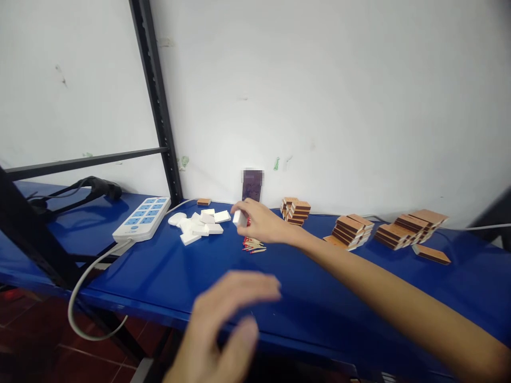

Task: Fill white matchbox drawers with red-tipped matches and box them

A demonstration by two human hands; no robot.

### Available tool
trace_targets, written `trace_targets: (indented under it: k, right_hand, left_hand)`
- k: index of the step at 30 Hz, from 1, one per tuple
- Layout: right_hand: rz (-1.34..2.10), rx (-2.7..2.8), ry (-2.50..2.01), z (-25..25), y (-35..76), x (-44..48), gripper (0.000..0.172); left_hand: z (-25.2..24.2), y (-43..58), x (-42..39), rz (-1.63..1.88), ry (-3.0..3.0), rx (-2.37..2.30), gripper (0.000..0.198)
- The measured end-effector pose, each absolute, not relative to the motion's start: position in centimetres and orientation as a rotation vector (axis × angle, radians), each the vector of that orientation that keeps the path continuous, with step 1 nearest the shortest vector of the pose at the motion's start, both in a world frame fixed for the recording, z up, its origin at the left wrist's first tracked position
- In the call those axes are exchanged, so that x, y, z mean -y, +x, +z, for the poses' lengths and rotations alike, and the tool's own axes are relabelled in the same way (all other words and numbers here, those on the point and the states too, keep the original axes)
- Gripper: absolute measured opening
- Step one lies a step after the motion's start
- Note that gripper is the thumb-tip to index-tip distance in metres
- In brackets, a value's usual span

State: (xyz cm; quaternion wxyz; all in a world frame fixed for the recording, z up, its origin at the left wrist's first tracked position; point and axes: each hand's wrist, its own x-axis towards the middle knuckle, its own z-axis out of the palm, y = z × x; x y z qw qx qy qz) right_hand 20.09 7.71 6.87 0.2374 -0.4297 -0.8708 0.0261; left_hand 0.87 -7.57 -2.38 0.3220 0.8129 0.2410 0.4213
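My right hand (261, 221) reaches far across the blue table (159, 276) and pinches a small white matchbox tray (238, 217), with red-tipped matches showing at its fingers. Just under it lies a small heap of loose matches (254, 246). To its left sits a pile of white inner trays (202, 224). My left hand (223, 330) hovers blurred near the table's front edge, fingers spread, holding nothing.
Stacks of brown matchbox sleeves (295, 210) (351, 230) (411, 226) line the back right, one loose sleeve (431, 254) beside them. A white power strip (141, 218) with its cable lies at left by a black rack post (159, 117). A dark card (252, 185) leans on the wall.
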Motion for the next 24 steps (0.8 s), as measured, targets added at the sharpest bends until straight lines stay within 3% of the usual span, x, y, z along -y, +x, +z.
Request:
trace_targets:
  k: [3,6,9,10,13,17,24]
  right_hand:
    - [0.391,2.284,-1.068,4.8,21.4,-3.3,0.024]
    - [0.463,2.276,-1.103,2.2,22.2,-0.1,0.021]
    - [0.521,2.368,-1.123,1.8,23.7,0.2,0.041]
    - [0.502,2.390,-1.112,2.3,24.5,-0.4,0.049]
    - [0.209,2.241,-1.247,4.9,28.4,-4.0,0.042]
    - [-0.219,2.210,-1.710,7.2,34.1,-9.7,0.054]
    - [-0.236,2.278,-1.832,6.7,35.5,-12.4,0.054]
  left_hand:
    - [3.3,0.6,2.5,1.104,2.204,-1.175,0.044]
    - [4.7,0.5,-1.0,0.636,2.360,-1.196,0.062]
    - [3.7,1.1,-2.3,0.293,2.494,-1.089,0.065]
    - [3.4,1.5,-2.4,0.274,2.534,-1.062,0.059]
    - [2.8,2.5,-2.2,0.320,2.594,-1.034,0.040]
    - [2.7,3.0,-2.0,0.327,2.584,-1.026,0.037]
    - [2.7,2.2,-2.5,0.337,2.567,-0.999,0.032]
